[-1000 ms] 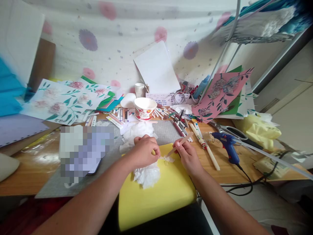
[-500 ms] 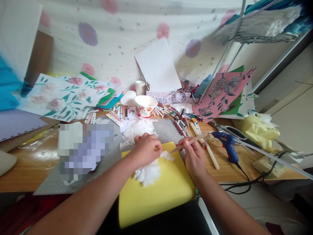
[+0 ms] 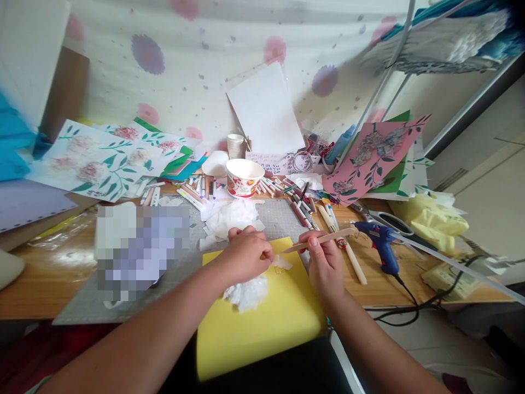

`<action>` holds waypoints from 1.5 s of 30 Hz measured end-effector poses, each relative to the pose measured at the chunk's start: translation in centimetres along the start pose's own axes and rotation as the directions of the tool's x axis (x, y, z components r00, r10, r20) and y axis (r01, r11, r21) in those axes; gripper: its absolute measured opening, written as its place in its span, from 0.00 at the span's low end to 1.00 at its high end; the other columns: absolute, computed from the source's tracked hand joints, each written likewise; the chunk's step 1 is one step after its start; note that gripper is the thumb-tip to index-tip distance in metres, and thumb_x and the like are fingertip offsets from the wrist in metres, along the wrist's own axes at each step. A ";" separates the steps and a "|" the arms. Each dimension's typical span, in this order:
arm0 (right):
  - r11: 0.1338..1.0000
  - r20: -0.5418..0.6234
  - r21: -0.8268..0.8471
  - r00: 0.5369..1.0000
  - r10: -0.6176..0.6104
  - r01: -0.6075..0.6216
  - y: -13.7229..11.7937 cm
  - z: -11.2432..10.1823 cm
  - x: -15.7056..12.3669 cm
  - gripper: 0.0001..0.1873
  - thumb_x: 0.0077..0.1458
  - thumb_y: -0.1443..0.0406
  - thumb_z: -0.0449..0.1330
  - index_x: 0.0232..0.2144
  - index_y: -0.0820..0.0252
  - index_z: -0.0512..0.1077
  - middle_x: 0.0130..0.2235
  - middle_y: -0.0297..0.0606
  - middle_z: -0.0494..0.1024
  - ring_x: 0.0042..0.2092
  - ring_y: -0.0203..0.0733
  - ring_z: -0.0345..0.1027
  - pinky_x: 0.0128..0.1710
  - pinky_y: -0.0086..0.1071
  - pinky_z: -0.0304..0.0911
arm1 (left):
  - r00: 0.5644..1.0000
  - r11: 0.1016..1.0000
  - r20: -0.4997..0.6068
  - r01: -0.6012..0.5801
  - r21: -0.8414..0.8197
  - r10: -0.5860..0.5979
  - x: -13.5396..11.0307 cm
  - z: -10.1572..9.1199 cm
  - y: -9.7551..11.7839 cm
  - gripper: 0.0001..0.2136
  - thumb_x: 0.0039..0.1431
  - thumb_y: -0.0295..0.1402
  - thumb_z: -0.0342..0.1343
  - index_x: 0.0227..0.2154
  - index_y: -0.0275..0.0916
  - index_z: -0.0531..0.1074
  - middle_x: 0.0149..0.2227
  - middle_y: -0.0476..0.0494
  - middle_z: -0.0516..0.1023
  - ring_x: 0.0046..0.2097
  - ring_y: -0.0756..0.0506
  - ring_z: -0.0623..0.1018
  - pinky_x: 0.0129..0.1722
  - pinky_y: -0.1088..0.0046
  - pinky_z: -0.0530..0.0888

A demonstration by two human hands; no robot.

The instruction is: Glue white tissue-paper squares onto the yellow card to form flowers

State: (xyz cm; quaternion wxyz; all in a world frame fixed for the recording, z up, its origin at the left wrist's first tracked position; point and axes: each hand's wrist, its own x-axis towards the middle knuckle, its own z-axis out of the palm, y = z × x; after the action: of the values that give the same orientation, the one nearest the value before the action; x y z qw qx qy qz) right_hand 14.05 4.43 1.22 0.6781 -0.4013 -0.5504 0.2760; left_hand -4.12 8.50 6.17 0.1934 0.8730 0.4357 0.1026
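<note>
Since a second earlier, the right hand (image 3: 326, 268) had moved rightward, and the wooden stick (image 3: 336, 235) it carried had swung from a steep slant to a flatter one. Its fingers pinched the stick against the thumb; one end pointed left over the yellow sheet (image 3: 262, 339), while the other reached the tip of the blue glue gun (image 3: 381, 243), though whether they touched I could not tell.

The left hand (image 3: 249, 254) had stayed over the sheet. Its fingers were curled in, tips close together beside a small white tissue piece (image 3: 284, 262); I could not tell whether they gripped its edge. That piece lay on the upper part of the sheet, with a ruffled white tissue bunch (image 3: 247, 294) nearer the wearer, partly under the left hand.

Beyond the hands, loose white tissue (image 3: 232, 219) was heaped on a gray cutting mat (image 3: 283, 213), and a paper bowl (image 3: 245, 183) stood behind it on the desk (image 3: 397, 290). Scissors (image 3: 394, 220) lay behind the glue gun.
</note>
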 end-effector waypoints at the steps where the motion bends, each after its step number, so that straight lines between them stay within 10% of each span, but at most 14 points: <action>1: 1.000 0.005 -0.019 1.000 0.005 -0.005 0.0 0.1 0.1 0.12 0.65 0.57 0.54 0.32 0.55 0.70 0.32 0.34 0.71 0.31 0.38 0.64 0.32 0.32 0.62 | 1.000 1.000 0.007 -0.004 0.001 0.004 0.0 0.0 0.0 0.09 0.52 0.25 0.56 0.25 0.45 0.79 0.35 0.50 0.81 0.47 0.41 0.72 0.44 0.59 0.57; 15: 0.951 0.236 -0.300 0.960 0.148 -0.073 -0.1 0.6 0.6 0.22 0.62 0.47 0.52 0.26 0.56 0.67 0.25 0.32 0.68 0.27 0.38 0.61 0.26 0.31 0.58 | 0.998 0.999 0.060 -0.015 0.028 0.013 0.1 0.3 0.6 0.10 0.55 0.27 0.55 0.27 0.45 0.80 0.34 0.47 0.80 0.47 0.40 0.71 0.43 0.59 0.58; 45: 0.912 0.173 -0.380 0.956 0.236 -0.156 0.3 0.8 1.3 0.19 0.61 0.49 0.53 0.25 0.54 0.65 0.22 0.32 0.71 0.25 0.40 0.64 0.26 0.33 0.59 | 0.982 0.982 0.027 -0.186 0.029 0.186 0.4 0.5 1.0 0.04 0.54 0.29 0.62 0.25 0.42 0.76 0.35 0.48 0.73 0.48 0.42 0.69 0.44 0.61 0.56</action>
State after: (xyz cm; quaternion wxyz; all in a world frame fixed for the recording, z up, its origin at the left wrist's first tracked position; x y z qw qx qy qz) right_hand 13.62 5.80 1.69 0.4975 -0.5407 -0.6187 0.2783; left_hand -3.02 8.17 6.18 0.1744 0.9140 0.3515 0.1028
